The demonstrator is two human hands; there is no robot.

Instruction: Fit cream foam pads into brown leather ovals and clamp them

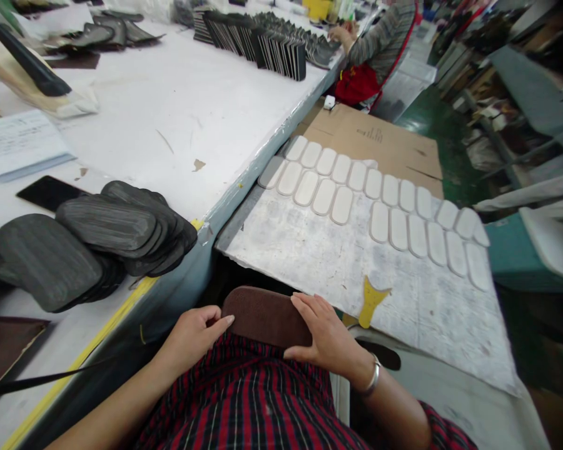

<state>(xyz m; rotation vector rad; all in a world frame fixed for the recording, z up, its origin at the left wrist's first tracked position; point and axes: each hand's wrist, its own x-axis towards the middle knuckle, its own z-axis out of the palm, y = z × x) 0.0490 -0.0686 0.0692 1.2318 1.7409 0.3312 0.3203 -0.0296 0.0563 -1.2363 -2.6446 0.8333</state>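
A dark brown leather panel (265, 319) with rounded ends rests across my lap, in front of a striped red and black shirt. At its left end, my left hand (194, 337) pinches the edge between thumb and curled fingers. My right hand (326, 334) grips the other end, fingers over the top edge and thumb along the bottom. The panel's underside is hidden. To the left, stacks of black rounded panels (107, 225) lie on the table's corner. On a grey board (286, 244) to the right, rows of pale rounded pieces (342, 205) are laid out beside a yellow forked piece (372, 301).
The white table (145, 112) runs along the left, its edge taped yellow. It bears a dark flat phone-like slab (51, 192), a paper pad (23, 144) and rows of black panels (258, 44). Cardboard (375, 140) lies beyond the board. A co-worker's sleeve (385, 37) shows at the far end.
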